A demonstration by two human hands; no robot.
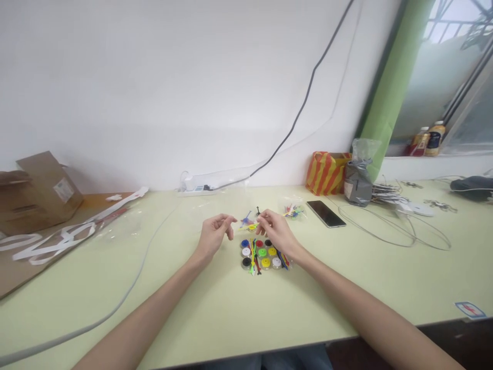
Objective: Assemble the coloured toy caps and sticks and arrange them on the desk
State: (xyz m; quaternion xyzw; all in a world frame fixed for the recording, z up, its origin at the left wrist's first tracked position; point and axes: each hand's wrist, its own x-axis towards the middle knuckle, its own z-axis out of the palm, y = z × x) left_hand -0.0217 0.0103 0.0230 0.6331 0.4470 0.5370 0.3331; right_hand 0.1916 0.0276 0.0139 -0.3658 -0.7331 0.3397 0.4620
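My right hand is closed in a pinch, and the tip of a small black plastic arrow sticks up above its fingers. My left hand is apart from it on the left, fingers loosely bent with a gap between them and nothing visible inside. Below the hands, small round discs in several colours stand in rows, among them a white disc and a yellow disc. Coloured plastic arrows lie between the columns, and more arrows lie at the right, partly under my right wrist.
Behind the hands are loose coloured arrows and a clear bag of plastic pieces. A phone lies to the right, near a striped bag and cables. Cardboard occupies the left, and a grey cable crosses the table.
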